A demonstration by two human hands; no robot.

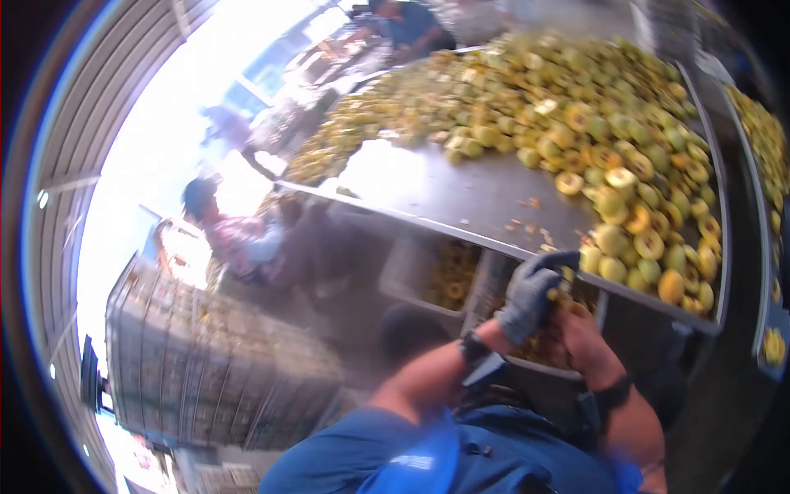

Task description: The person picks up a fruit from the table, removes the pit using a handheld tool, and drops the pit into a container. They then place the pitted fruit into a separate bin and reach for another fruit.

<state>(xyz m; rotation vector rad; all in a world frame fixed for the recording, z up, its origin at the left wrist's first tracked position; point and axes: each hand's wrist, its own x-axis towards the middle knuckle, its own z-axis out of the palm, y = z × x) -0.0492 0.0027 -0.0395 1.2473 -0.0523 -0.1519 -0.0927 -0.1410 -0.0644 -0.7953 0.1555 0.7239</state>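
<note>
My left hand [529, 301], in a grey glove with dark fingertips, is curled just off the front edge of the metal table. A bit of yellow fruit [555, 294] shows between its fingers. My bare right hand [578, 336] is closed close beside it, almost touching; blur hides what its fingers hold. Both hands are over a bin [559, 372] with fruit pieces in it. Just beyond them, a large heap of yellow-green fruit halves [611, 202], peach-like and many with hollowed centres, covers the right and far side of the table [485, 193].
Left of my hands stands another bin [395, 276] with fruit halves. Stacked crates [214, 354] are at the left. One person [247, 235] is left of the table, another [411, 29] at its far side. More fruit [761, 140] lies beyond the right edge.
</note>
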